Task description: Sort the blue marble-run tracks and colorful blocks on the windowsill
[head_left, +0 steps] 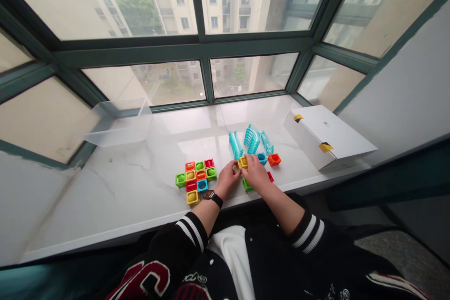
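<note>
Both of my hands meet around a yellow toy block (242, 163) over the white marble sill. My left hand (228, 179) pinches its near left side, while my right hand (256, 172) grips it from the right. Partly covered by my right hand are a green block (247, 184) and a red block (270, 176). Just beyond that hand sit a blue block (262, 158) and an orange block (274, 159). To the left of my left hand, several coloured blocks (191, 176) lie fitted closely side by side in a flat cluster.
Clear turquoise track pieces (251, 139) lie behind my hands. A transparent plastic bin (119, 124) stands at the back left. On the right rests a white box (330, 136) with yellow-and-black tabs. Windows rise along the back of the sill (140, 206).
</note>
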A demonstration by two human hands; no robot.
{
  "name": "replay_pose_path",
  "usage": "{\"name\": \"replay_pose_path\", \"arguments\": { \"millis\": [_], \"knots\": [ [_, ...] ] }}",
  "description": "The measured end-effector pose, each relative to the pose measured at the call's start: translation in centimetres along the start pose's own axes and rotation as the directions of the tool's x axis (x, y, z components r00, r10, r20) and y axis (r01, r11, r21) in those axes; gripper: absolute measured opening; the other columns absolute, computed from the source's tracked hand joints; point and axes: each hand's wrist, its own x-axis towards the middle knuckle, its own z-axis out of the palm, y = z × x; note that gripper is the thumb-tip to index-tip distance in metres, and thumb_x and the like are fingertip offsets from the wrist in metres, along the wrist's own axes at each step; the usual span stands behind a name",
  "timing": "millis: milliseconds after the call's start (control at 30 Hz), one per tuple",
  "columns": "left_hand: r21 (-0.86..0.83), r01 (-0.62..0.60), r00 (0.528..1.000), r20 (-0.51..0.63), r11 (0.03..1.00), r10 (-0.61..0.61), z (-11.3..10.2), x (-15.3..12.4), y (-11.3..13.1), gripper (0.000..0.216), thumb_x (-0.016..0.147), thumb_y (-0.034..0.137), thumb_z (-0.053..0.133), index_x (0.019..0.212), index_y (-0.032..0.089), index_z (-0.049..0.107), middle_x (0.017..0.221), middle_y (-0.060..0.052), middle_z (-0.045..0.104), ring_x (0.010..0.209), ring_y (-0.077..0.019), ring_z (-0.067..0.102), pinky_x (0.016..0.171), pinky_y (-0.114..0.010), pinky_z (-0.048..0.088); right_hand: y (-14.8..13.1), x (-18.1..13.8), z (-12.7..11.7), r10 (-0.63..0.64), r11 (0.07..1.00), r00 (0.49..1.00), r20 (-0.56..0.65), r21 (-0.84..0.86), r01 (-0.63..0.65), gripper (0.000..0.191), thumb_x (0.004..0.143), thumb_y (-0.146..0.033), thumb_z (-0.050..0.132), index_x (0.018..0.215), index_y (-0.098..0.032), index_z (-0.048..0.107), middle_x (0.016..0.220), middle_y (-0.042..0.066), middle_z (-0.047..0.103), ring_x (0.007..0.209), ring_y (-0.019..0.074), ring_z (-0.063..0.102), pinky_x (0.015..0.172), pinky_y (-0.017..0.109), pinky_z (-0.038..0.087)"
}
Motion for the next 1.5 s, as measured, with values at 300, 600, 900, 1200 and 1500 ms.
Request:
{"name": "replay_pose_path", "arguments": {
  "millis": [300,600,900,1200,1500],
  "knots": [
    [0.005,-0.007,1.000,0.001,1.000,0.007,0.1,-0.5,0.0,0.035,0.089,0.023,0.067,0.124,0.026,0.068,0.105,-0.003,0.078,0.075,-0.0166,0.068,0.074,-0.028,0.050,-0.1,0.2,0.5,0.001,0.999,1.000,0.015,-0.036,0.000,0.057,0.097,-0.024,0.066,0.151,-0.017,0.049,0.145,0.018,0.053,0.124,0.0294,0.065,0.103,0.036,0.053],
    [-0.002,-0.003,1.000,0.001,1.000,0.003,0.0,-0.6,0.2,0.036,0.090,0.025,0.069,0.126,0.027,0.069,0.108,-0.003,0.079,0.076,-0.0175,0.069,0.076,-0.030,0.052,0.6,0.4,1.0,-0.037,0.999,0.999,-0.005,-0.015,0.037,0.057,0.095,-0.022,0.066,0.151,-0.019,0.050,0.146,0.016,0.054,0.119,0.0288,0.067,0.098,0.035,0.054],
    [-0.011,-0.017,1.000,0.013,1.000,0.017,-0.1,-0.6,0.1,0.037,0.091,0.026,0.068,0.128,0.026,0.068,0.116,-0.004,0.078,0.077,-0.0170,0.068,0.078,-0.030,0.052,0.4,0.3,1.0,-0.016,0.999,1.000,-0.005,-0.038,0.016,0.059,0.096,-0.022,0.066,0.152,-0.018,0.049,0.146,0.017,0.054,0.118,0.0285,0.067,0.096,0.035,0.055],
    [0.017,-0.008,1.000,0.007,1.000,0.008,0.2,-0.5,-0.2,0.038,0.092,0.025,0.067,0.130,0.027,0.066,0.109,-0.004,0.078,0.077,-0.0177,0.068,0.078,-0.030,0.051,0.4,0.1,1.4,-0.018,0.998,1.000,-0.013,-0.053,0.018,0.058,0.097,-0.022,0.063,0.153,-0.017,0.048,0.148,0.018,0.052,0.118,0.0298,0.067,0.095,0.036,0.056],
    [0.014,-0.013,1.000,0.003,1.000,0.013,0.3,-0.5,-0.6,0.038,0.092,0.026,0.067,0.130,0.026,0.067,0.109,-0.004,0.078,0.077,-0.0173,0.069,0.077,-0.029,0.052,0.2,0.1,1.3,-0.028,0.996,1.000,0.010,-0.083,0.029,0.059,0.098,-0.021,0.060,0.155,-0.013,0.044,0.151,0.021,0.049,0.117,0.0314,0.067,0.097,0.037,0.056]
  ]
}}
